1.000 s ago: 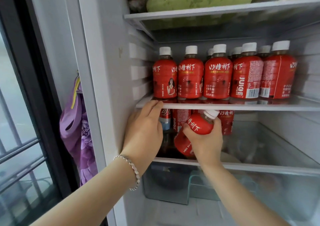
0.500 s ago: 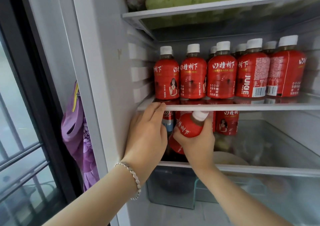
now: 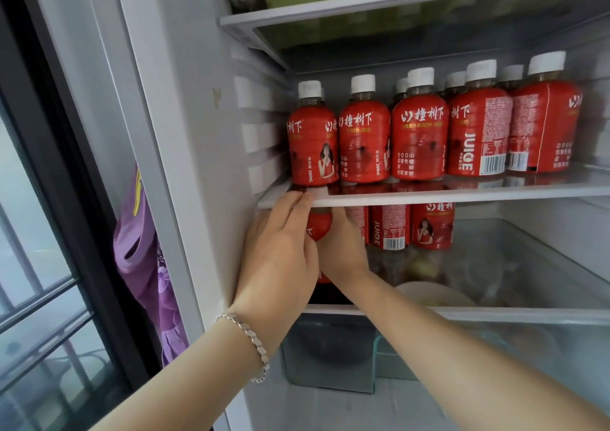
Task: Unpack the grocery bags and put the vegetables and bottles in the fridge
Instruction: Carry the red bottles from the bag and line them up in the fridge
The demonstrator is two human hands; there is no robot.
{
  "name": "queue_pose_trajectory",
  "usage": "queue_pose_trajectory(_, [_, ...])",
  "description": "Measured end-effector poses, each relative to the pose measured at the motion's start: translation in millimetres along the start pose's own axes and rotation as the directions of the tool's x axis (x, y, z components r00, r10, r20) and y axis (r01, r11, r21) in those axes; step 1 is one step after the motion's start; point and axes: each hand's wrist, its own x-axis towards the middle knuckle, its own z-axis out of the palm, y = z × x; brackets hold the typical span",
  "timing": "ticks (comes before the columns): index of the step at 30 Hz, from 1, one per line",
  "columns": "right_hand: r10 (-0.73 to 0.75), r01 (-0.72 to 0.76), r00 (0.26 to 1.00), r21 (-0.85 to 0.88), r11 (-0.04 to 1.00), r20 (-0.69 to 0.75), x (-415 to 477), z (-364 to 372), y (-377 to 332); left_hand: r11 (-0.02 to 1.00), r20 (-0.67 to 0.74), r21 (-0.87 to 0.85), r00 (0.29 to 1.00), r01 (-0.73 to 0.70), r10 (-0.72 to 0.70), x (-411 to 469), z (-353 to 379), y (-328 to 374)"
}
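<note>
My right hand [image 3: 341, 249] is wrapped round the small red plastic juice bottle [image 3: 319, 229]. A second ago the bottle was tipped over, out in front. Now it has gone in deeper, under the white shelf edge [image 3: 462, 194], and only a bit of it shows between my hands. It is at 9 o'clock from the other red bottles down there [image 3: 389, 226]. My left hand [image 3: 280, 252] is open, its flat fingers touching the shelf edge at 12 o'clock from the bottle. I think this bottle is almost put away in the white fridge [image 3: 198, 133]. I only need to stand it up and let go.
</note>
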Motion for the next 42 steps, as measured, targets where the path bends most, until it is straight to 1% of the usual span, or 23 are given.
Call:
queue_pose_trajectory(2, [0.012, -0.009, 0.998, -0.051, 0.999, 0.059, 8, 9, -3, 1.0, 0.014, 0.011, 1.0, -0.007, 0.006, 0, -1, 1])
queue_pose_trajectory(5, [0.109, -0.077, 0.989, -0.279, 0.957, 0.099, 21, 13, -3, 1.0, 0.065, -0.01, 0.998, 0.001, 0.0, 0, -3, 0])
queue_pose_trajectory(7, [0.118, -0.027, 0.973, -0.413, 0.91, 0.196, 21, 7, -2, 1.0, 0.073, -0.011, 0.997, -0.001, 0.002, 0, -3, 0])
queue_pose_trajectory(8, [0.138, -0.02, 0.956, -0.412, 0.911, 0.258, 19, 4, 1, 1.0, 0.073, -0.002, 0.997, -0.004, 0.004, 0, -3, -1])
queue_pose_trajectory(10, [0.178, -0.054, 0.92, -0.339, 0.939, 0.349, 15, -3, 5, 1.0, 0.064, 0.002, 0.998, -0.019, 0.019, 1, -3, -2])
queue_pose_trajectory(12, [0.187, -0.069, 0.911, -0.312, 0.948, 0.366, 14, -6, 5, 1.0, 0.121, 0.0, 0.992, -0.017, 0.017, 2, -6, 0])
queue_pose_trajectory(14, [0.211, -0.073, 0.908, -0.358, 0.931, 0.362, 15, -6, 3, 1.0, 0.178, 0.013, 0.984, -0.015, 0.013, 2, -11, 2])
queue_pose_trajectory(16, [0.263, -0.067, 0.881, -0.446, 0.893, 0.394, 12, -8, 5, 0.996, 0.23, 0.085, 0.973, -0.031, 0.011, 3, -16, 4])
queue_pose_trajectory(17, [0.278, -0.026, 0.864, -0.513, 0.858, 0.42, 9, -9, 7, 0.993, 0.262, 0.113, 0.965, -0.03, -0.001, 2, -19, 6])
queue_pose_trajectory(18, [0.268, 0.047, 0.851, -0.574, 0.817, 0.451, 5, -11, 10, 0.99, 0.291, 0.141, 0.957, -0.034, -0.009, 0, -22, 8])
queue_pose_trajectory(20, [0.206, 0.185, 0.834, -0.611, 0.77, 0.512, -6, -20, 11, 0.977, 0.325, 0.207, 0.945, -0.048, -0.022, -7, -29, 12])
queue_pose_trajectory(23, [0.16, 0.283, 0.787, -0.579, 0.765, 0.596, -27, -42, -6, 0.978, 0.354, 0.209, 0.93, 0.028, -0.102, -27, -47, 22])
queue_pose_trajectory(26, [-0.022, 0.457, 0.708, -0.434, 0.777, 0.706, -57, -60, -34, 0.95, 0.291, 0.249, 0.921, 0.188, -0.258, -62, -74, 33])
queue_pose_trajectory(27, [-0.081, 0.503, 0.667, -0.368, 0.782, 0.74, -70, -64, -44, 0.923, 0.252, 0.286, 0.909, 0.258, -0.332, -77, -84, 35])
queue_pose_trajectory(28, [-0.132, 0.554, 0.612, -0.305, 0.774, 0.78, -87, -68, -55, 0.881, 0.22, 0.334, 0.881, 0.335, -0.419, -93, -94, 36])
queue_pose_trajectory(29, [-0.172, 0.608, 0.544, -0.244, 0.756, 0.821, -104, -70, -66, 0.822, 0.202, 0.401, 0.837, 0.404, -0.509, -109, -105, 37])
queue_pose_trajectory(30, [-0.206, 0.658, 0.469, -0.184, 0.73, 0.858, -122, -70, -77, 0.75, 0.196, 0.483, 0.779, 0.452, -0.595, -125, -117, 36])
queue_pose_trajectory(32, [-0.249, 0.733, 0.319, -0.072, 0.676, 0.914, -161, -65, -98, 0.597, 0.194, 0.621, 0.639, 0.507, -0.745, -162, -145, 35])
queue_pose_trajectory(34, [-0.291, 0.786, 0.178, 0.042, 0.617, 0.94, -205, -57, -121, 0.471, 0.146, 0.657, 0.513, 0.589, -0.846, -206, -179, 38])
queue_pose_trajectory(35, [-0.313, 0.806, 0.105, 0.104, 0.583, 0.944, -228, -53, -133, 0.413, 0.108, 0.648, 0.459, 0.64, -0.882, -232, -198, 42])
queue_pose_trajectory(38, [-0.398, 0.817, -0.116, 0.315, 0.483, 0.91, -305, -49, -171, 0.243, -0.037, 0.626, 0.34, 0.741, -0.94, -317, -256, 70])
queue_pose_trajectory(40, [-0.447, 0.775, -0.237, 0.445, 0.449, 0.863, -363, -51, -196, 0.098, -0.158, 0.602, 0.239, 0.792, -0.958, -378, -294, 101])
queue_pose_trajectory(42, [-0.49, 0.735, -0.344, 0.555, 0.391, 0.801, -425, -54, -219, -0.044, -0.27, 0.566, 0.134, 0.823, -0.954, -440, -332, 138])
